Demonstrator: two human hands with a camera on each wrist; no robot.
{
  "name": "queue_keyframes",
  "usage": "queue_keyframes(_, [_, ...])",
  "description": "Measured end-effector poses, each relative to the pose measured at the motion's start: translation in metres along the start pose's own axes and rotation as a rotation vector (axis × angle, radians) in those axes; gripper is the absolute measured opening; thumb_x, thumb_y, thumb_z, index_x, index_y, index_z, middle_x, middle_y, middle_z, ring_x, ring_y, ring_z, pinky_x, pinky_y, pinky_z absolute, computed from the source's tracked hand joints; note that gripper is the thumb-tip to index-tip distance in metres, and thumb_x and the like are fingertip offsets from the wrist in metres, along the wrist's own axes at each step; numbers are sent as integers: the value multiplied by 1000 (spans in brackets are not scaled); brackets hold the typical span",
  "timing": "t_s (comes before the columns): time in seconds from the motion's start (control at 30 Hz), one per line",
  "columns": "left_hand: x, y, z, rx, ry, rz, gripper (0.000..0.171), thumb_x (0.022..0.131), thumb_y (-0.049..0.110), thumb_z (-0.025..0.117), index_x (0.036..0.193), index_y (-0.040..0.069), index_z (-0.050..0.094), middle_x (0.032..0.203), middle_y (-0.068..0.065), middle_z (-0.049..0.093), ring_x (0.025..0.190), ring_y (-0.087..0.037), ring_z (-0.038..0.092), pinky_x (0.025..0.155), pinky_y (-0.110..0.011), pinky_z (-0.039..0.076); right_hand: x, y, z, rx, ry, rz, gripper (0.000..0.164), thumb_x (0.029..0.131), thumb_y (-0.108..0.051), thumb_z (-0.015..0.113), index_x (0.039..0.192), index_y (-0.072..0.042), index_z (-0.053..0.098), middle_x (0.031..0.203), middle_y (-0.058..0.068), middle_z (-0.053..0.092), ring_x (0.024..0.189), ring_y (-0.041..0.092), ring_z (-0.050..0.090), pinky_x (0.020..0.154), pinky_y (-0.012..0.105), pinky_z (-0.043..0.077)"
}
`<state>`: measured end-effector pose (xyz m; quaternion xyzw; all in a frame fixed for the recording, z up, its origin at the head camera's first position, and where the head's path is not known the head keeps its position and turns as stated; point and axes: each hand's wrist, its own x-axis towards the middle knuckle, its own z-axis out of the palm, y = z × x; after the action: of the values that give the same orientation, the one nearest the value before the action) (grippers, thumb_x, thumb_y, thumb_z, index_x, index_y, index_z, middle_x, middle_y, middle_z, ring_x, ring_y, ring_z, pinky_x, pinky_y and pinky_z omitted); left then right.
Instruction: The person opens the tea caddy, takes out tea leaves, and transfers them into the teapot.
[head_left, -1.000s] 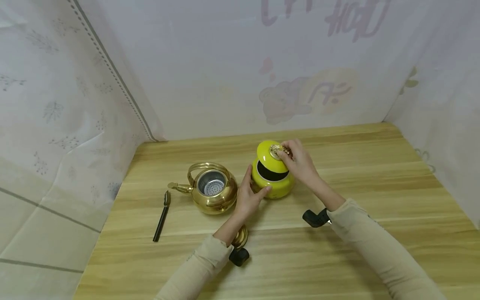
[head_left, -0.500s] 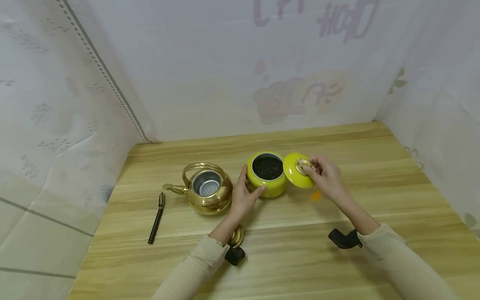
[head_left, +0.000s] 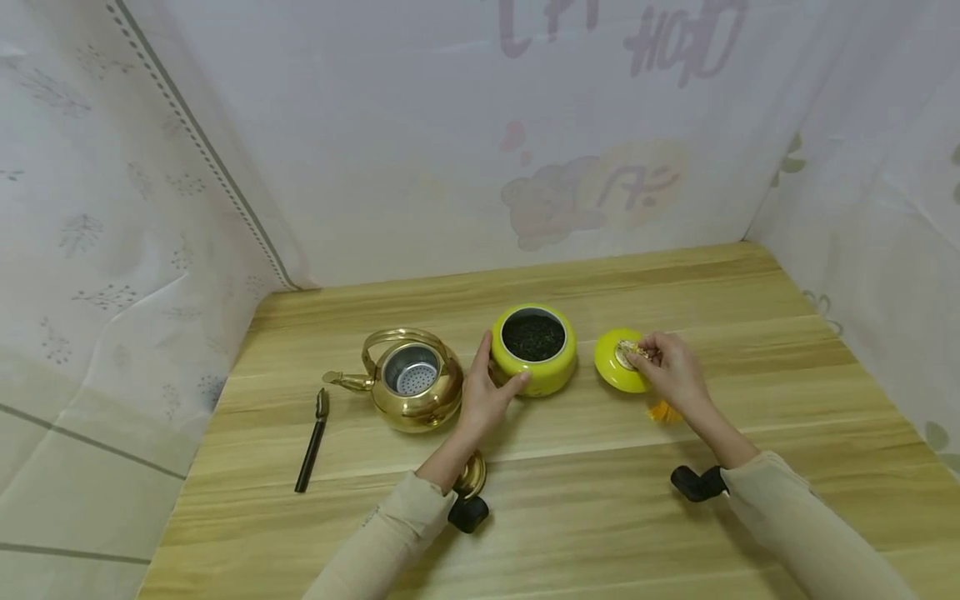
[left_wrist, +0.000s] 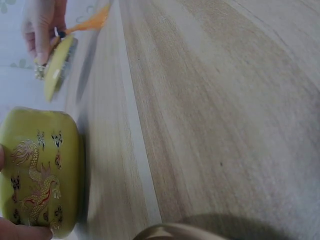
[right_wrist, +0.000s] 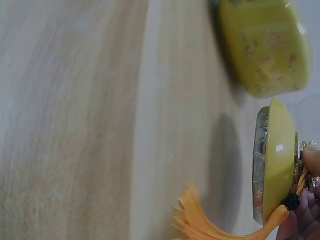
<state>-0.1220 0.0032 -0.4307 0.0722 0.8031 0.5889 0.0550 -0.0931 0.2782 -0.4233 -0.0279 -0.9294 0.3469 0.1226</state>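
Note:
A yellow jar (head_left: 551, 377) stands uncovered on the table, dark tea leaves (head_left: 533, 337) filling much of it. My left hand (head_left: 483, 398) holds its left side between thumb and fingers. A gold dragon decorates the jar's wall in the left wrist view. To the right of the jar, my right hand (head_left: 675, 375) pinches the gold knob of the yellow jar lid (head_left: 611, 367). An orange tassel (right_wrist: 197, 215) hangs from that knob. In the right wrist view the lid is a little above the table, its shadow apart from it.
Left of the jar stands a brass teapot (head_left: 420, 412) without its lid, a perforated strainer inside. A dark-handled tea scoop (head_left: 312, 450) lies further left. A round brass lid (head_left: 472, 477) is partly hidden by my left wrist. Patterned cloth walls (head_left: 420, 167) border the table.
My right hand has lifted the yellow lid off the jar, carried it right and lowered it towards the table. The tea leaves have come into view. My left hand has stayed on the jar.

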Motion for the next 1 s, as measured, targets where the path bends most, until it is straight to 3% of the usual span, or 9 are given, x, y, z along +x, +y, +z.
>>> queue_keyframes(0.47, [0, 1, 0, 5, -3, -16, 88, 83, 20, 73, 150, 6, 17, 156, -7, 20, 142, -22, 20, 116, -36, 21, 3, 21, 12, -28, 8, 20, 15, 83, -7, 70, 87, 5, 63, 78, 15, 58, 68, 21, 48, 57, 25, 38])
queue_keyframes(1.0, [0, 1, 0, 4, 11, 4, 87, 83, 19, 73, 149, 4, 19, 155, -11, 22, 142, -25, 22, 116, -39, 21, 5, 23, 13, -33, 10, 27, 20, 82, -9, 72, 91, 7, 65, 79, 16, 60, 69, 22, 51, 58, 25, 40])
